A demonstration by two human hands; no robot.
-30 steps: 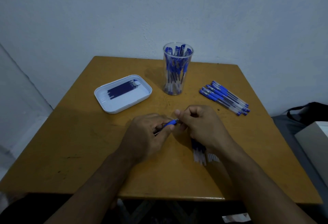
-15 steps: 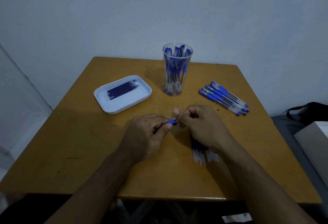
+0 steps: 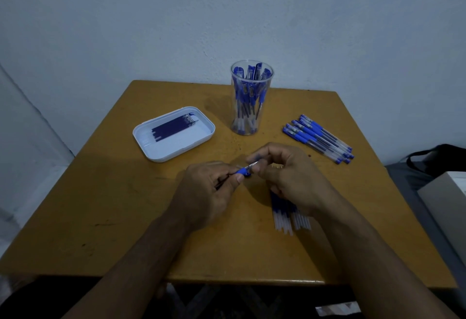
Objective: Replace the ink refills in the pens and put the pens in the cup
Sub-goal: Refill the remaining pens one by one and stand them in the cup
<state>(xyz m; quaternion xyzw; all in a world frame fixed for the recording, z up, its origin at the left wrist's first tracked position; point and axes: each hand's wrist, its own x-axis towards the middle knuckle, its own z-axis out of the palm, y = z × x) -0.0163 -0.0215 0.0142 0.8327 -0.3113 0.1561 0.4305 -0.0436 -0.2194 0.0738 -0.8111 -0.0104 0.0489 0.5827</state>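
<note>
Since a second ago, right hand (image 3: 290,180) pulled slightly off blue-gripped clear plastic pen (image 3: 242,171), metal tip now exposed. Left hand (image 3: 209,190) fingers curled round pen over brown wooden table (image 3: 113,205); right fingertips pinching tip. Clear plastic cup (image 3: 251,96) behind, full of pens.
</note>
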